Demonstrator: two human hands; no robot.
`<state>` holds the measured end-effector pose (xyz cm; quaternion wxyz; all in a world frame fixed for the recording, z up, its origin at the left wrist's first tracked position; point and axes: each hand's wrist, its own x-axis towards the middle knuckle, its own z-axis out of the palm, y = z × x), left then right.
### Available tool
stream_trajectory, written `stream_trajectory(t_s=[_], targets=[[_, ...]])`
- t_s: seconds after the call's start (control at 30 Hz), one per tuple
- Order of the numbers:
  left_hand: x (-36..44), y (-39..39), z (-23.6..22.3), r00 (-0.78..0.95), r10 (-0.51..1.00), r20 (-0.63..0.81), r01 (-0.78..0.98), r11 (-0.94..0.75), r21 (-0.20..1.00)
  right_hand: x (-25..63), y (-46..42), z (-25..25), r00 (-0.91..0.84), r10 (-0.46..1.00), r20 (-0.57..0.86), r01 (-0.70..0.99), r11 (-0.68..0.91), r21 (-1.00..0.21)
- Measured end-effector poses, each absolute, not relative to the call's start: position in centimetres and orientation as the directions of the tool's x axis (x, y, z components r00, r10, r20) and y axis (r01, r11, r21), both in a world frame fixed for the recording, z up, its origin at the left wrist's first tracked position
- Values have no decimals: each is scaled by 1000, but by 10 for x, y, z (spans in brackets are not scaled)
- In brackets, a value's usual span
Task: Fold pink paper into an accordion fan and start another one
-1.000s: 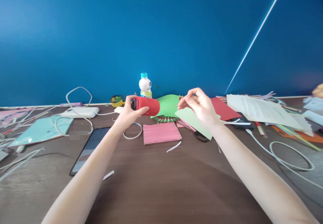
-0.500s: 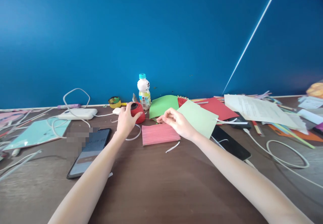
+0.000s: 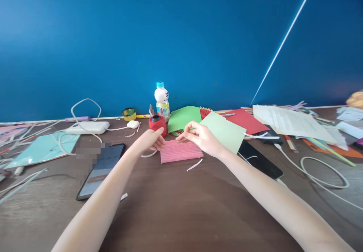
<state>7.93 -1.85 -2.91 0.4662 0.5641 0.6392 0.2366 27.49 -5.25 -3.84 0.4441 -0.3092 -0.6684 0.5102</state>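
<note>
My left hand (image 3: 151, 140) hovers at the far left corner of a pink pleated paper (image 3: 181, 151), its thumb and fingers drawn together. My right hand (image 3: 198, 135) is at the paper's far edge, fingertips pinched and pointing at the left hand. What either pinch holds is too thin to make out. A red thread spool (image 3: 157, 123) stands upright on the brown table (image 3: 181, 206) just behind my left hand, untouched.
Behind the spool stand a small bottle (image 3: 162, 100) and green (image 3: 184, 117), pale green (image 3: 224, 131) and red (image 3: 244, 119) papers. Two phones (image 3: 102, 167) (image 3: 259, 163) lie flanking my arms. A power bank (image 3: 87, 127), cables (image 3: 323, 172) and loose paper sheets (image 3: 289, 123) lie around.
My left hand set the red spool down upright and came off it toward the pink paper. My right hand came down from mid-air to the paper's far edge.
</note>
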Motion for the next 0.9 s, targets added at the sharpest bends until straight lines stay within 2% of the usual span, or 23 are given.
stream_trajectory(t_s=[0.07, 0.1, 0.17, 0.23, 0.3, 0.37, 0.43, 0.57, 0.63, 0.73, 0.8, 0.9], targets=[[92, -24, -38, 204, 896, -395, 179, 362, 915, 275, -55, -36, -457, 847, 271, -10, 300, -954], [99, -27, -43, 263, 872, -413, -4, 429, 903, 276, -56, -36, -472, 841, 266, 16, 310, -951], [115, -35, -53, 228, 883, -409, -306, 464, 831, 279, -56, -34, -485, 837, 252, 67, 323, -944], [128, -43, -60, 158, 896, -415, -446, 440, 780, 282, -55, -32, -518, 828, 217, 95, 307, -947], [136, -49, -64, 117, 911, -396, -481, 401, 780, 287, -54, -28, -576, 804, 147, 121, 262, -957], [137, -51, -64, 98, 922, -374, -474, 374, 797, 294, -52, -23, -593, 800, 93, 162, 232, -959], [134, -49, -59, 115, 927, -356, -454, 368, 811, 301, -50, -18, -535, 839, 98, 200, 238, -950], [116, -35, -42, 237, 919, -315, -365, 385, 848, 309, -48, -10, -413, 902, 125, 255, 246, -935], [104, -26, -34, 317, 929, -189, -223, 267, 937, 310, -48, -7, -405, 903, 139, 251, 257, -933], [90, -14, -26, 318, 939, -129, 7, 134, 991, 313, -48, -5, -410, 899, 154, 259, 277, -925], [83, -8, -22, 282, 954, -100, 255, 26, 967, 316, -46, -8, -398, 903, 159, 301, 292, -908], [79, -4, -17, 250, 965, -82, 439, -37, 898, 319, -39, -18, -341, 919, 199, 397, 333, -855]])
